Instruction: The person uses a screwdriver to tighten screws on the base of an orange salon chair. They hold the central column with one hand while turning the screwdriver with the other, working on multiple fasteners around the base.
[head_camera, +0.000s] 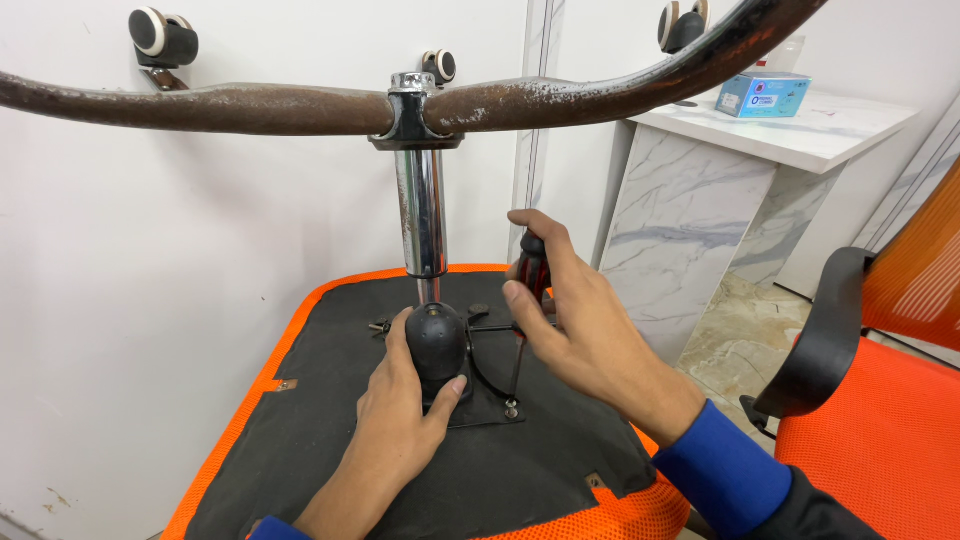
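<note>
An office chair lies upside down in front of me, the black underside of its orange seat facing up. A chrome gas column rises from the seat's black metal plate to a rusty star base with castor wheels. My left hand grips the black knob at the column's foot. My right hand holds a screwdriver with a red and black handle upright, its tip on a screw at the plate's near corner.
A white wall stands on the left. A marble-patterned counter with a blue box is at the back right. Another orange chair with a black armrest stands at the right. Tiled floor shows between them.
</note>
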